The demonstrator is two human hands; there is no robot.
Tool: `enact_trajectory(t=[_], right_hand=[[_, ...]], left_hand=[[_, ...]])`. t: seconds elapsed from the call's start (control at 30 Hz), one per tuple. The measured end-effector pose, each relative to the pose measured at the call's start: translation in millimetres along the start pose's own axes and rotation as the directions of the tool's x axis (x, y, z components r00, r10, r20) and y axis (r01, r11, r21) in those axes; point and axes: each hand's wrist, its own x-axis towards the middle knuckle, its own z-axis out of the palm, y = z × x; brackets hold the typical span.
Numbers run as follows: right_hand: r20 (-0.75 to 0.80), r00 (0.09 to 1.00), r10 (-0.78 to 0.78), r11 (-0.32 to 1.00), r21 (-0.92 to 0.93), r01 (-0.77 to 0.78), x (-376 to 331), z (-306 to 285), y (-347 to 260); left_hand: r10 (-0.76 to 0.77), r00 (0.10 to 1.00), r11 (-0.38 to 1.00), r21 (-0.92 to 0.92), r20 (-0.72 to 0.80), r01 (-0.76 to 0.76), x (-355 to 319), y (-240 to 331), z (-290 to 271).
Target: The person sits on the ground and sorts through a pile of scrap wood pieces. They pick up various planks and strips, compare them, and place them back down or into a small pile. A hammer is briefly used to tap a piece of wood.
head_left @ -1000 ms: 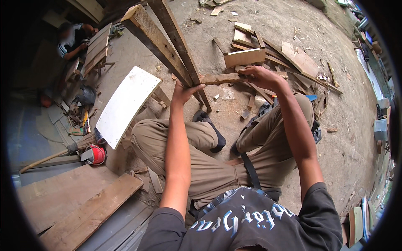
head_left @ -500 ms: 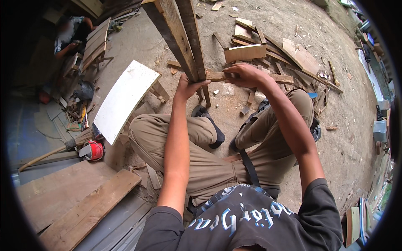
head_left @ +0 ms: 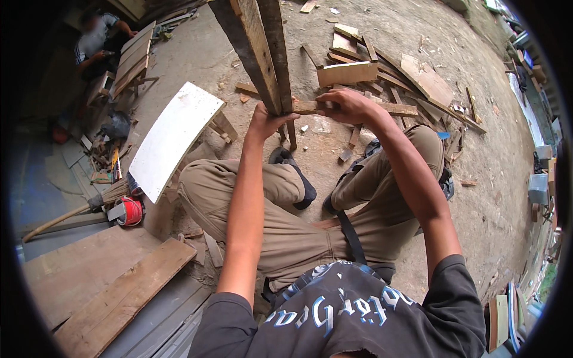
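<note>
Two long wooden battens [head_left: 261,56] rise from in front of me toward the top edge, close together at their lower ends. My left hand [head_left: 266,123] is closed round that lower end, its thumb along the underside of the joint. A shorter wooden slat [head_left: 306,107] crosses to the right from the battens. My right hand [head_left: 348,107] grips this slat from above, fingers bent round it. The slat's far end shows beyond my right wrist. Whether the slat is fixed to the battens I cannot tell.
Scrap boards and sticks [head_left: 382,74] lie heaped ahead to the right. A white panel [head_left: 176,140] on a wooden support stands left. Near it are a red can [head_left: 132,212], a broom [head_left: 62,222] and planks [head_left: 128,295]. Another person [head_left: 98,45] sits far left by wooden boards.
The whole view has shifted slightly, so things appear a little further left. Both hands keep their hold on the battens and slat. The other person's arm and head have moved a little.
</note>
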Motion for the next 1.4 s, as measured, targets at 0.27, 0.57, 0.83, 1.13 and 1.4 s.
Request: enact_trajectory(t=[0.27,0.57,0.83,1.13,1.4], right_hand=[[0.041,0.998,0.057,0.998,-0.027,-0.056,1,-1,-4],[-0.044,0.999,0.001,0.999,-0.048,-0.003,3,10,-1],[-0.071,0.996,-0.056,0.998,-0.031,0.054,4,12,2],[-0.113,0.99,-0.083,0.996,-0.02,0.081,4,17,7],[-0.095,0.994,-0.054,0.999,0.002,0.055,5,20,10]], left_hand=[[0.018,0.999,0.996,-0.092,-0.028,-0.02,0,2,4],[-0.058,0.997,0.998,-0.039,-0.059,0.055,-3,-5,0],[-0.008,0.999,0.999,-0.048,-0.034,0.006,-2,-5,-1],[-0.006,0.998,0.998,-0.058,-0.067,0.002,-2,-2,1],[-0.015,1.0,0.999,-0.03,-0.027,0.014,-5,-3,-3]])
